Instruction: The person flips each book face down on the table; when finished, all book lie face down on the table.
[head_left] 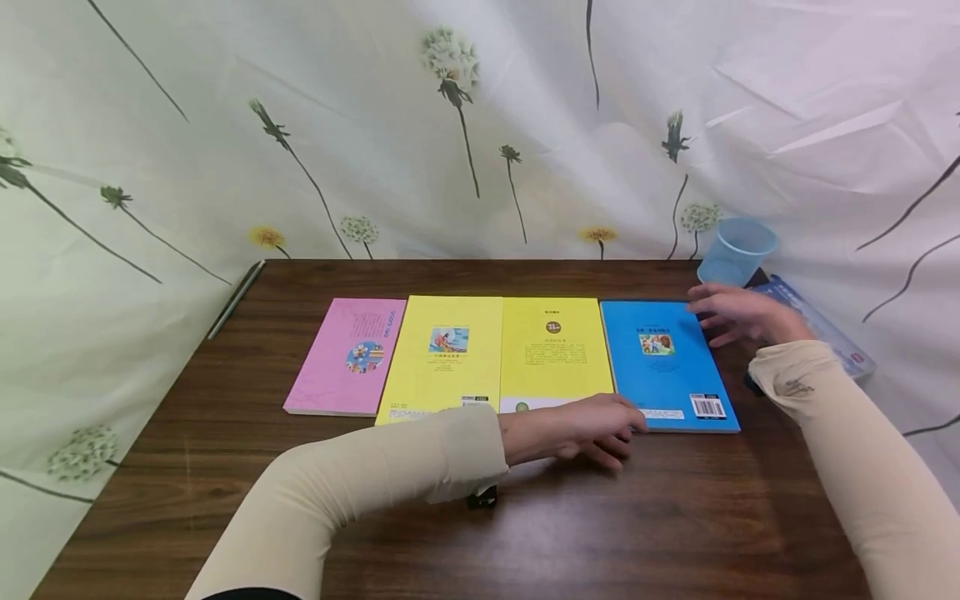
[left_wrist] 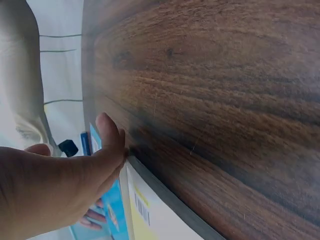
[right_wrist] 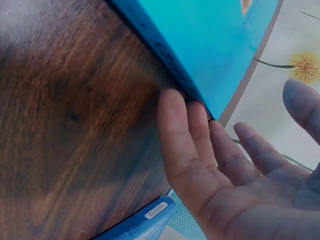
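A blue book [head_left: 663, 367] lies flat at the right end of a row, its barcode near the front edge. Beside it on the left lies a yellow book [head_left: 553, 350], whose front edge my left hand [head_left: 592, 423] partly covers. The left fingers reach to the blue book's front left corner. In the left wrist view, the thumb stands apart from the forefinger near the book edges. My right hand [head_left: 738, 312] is at the blue book's back right corner. Its extended fingertips [right_wrist: 173, 107] meet the spine there, and the thumb is held apart from the book.
Another yellow book [head_left: 450, 354] and a pink book [head_left: 351, 354] continue the row leftward on the brown wooden table [head_left: 600, 533]. A light-blue mesh cup [head_left: 737, 252] stands at the back right. Behind the right wrist lies another blue book [head_left: 813, 321].
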